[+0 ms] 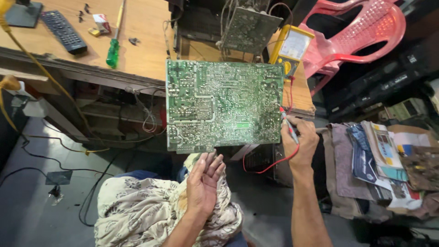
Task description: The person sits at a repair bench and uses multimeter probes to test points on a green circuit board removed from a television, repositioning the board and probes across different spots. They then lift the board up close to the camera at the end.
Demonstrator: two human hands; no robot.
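A wooden worktop (141, 50) is being seen from above, its near edge running across the upper half of the view. Held up in front of that edge is a large green circuit board (224, 105), solder side facing the camera, flat and roughly upright, hanging out over the floor rather than resting on anything.

The board is being propped from below by the left hand (204, 180), whose fingers are spread and pressing against the lower edge. It is judged to be stiff, light and fragile: the solder points look sharp, so the bare edges and corners are probably the safest places for holding, and flexing is best avoided.

The right hand (299, 142) is closed on a red probe (288, 124), whose tip is being touched to the board's right edge. A red lead (270, 167) is looping beneath that hand and could snag.

A yellow meter (292, 48) is lying on the worktop behind the board, just beside a second board (249, 29). Farther left, a green screwdriver (113, 50) and a remote (64, 31) are lying well apart from the hands.

A pink chair (361, 32) is crowding the right. Open room is being left mainly below, above the patterned cloth (151, 210) on the lap.
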